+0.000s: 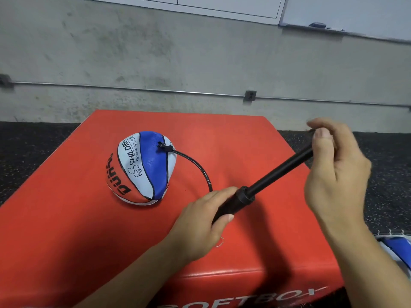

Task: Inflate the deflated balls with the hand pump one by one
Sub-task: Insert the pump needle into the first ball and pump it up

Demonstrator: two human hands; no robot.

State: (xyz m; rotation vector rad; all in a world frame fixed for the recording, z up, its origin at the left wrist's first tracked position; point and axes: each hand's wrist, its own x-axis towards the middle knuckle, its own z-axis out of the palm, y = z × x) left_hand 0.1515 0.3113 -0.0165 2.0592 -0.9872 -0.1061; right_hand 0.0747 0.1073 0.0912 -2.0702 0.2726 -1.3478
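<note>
- One ball (141,168) in full view, one pump (264,185), one hose (198,166), two hands; a second blue-and-white shape (398,250) shows at the right edge, too cut off to say what it is.
- The ball, orange, white and blue, lies sagging and part flat on the left half of the red padded box (66,218), well left of both hands.
- The thin black hose runs from the valve on top of the ball, curves down to the right and goes behind the left hand.
- The left hand (200,221) grips the pump's thick black barrel, fingers and thumb wrapped round it, low over the box top.
- The pump slants up to the right, its thinner rod drawn out of the barrel.
- The right hand (335,165) holds the rod's upper end, fingers curled over the handle and hiding it.
- Behind the box: dark speckled floor (33,147), a grey concrete wall (155,52) with a thin metal pipe (133,88), and a whiteboard (355,10) at the top right.
</note>
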